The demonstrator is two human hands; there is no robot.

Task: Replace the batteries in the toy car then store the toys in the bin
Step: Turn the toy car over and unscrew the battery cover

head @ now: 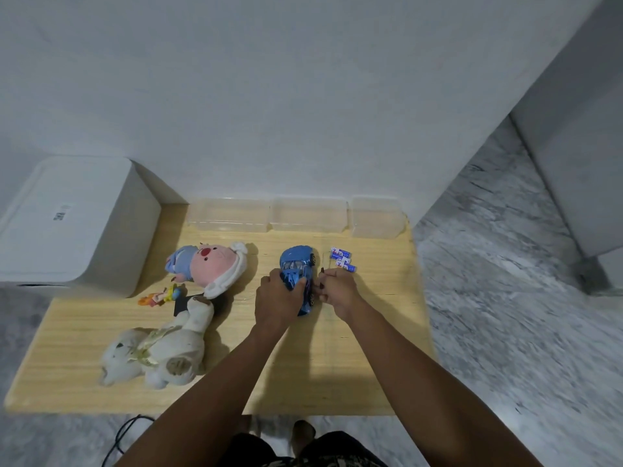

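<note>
A blue toy car point(300, 264) stands on the wooden table point(354, 348), nose pointing away from me. My left hand point(274, 299) grips its near left side, fingers curled over the body. My right hand point(338, 289) sits against the car's right side and pinches a thin screwdriver point(323, 262) whose shaft points away from me. Several blue and white batteries point(343, 259) lie just right of the car. A pink and blue plush point(209, 266), a white plush dog point(158, 352) and a small orange figure point(158, 296) lie on the left of the table.
A white lidded bin point(74, 220) stands at the table's far left corner. Three clear plastic containers point(306, 214) line the back edge against the wall. A black cable point(124, 436) lies on the marble floor near my feet.
</note>
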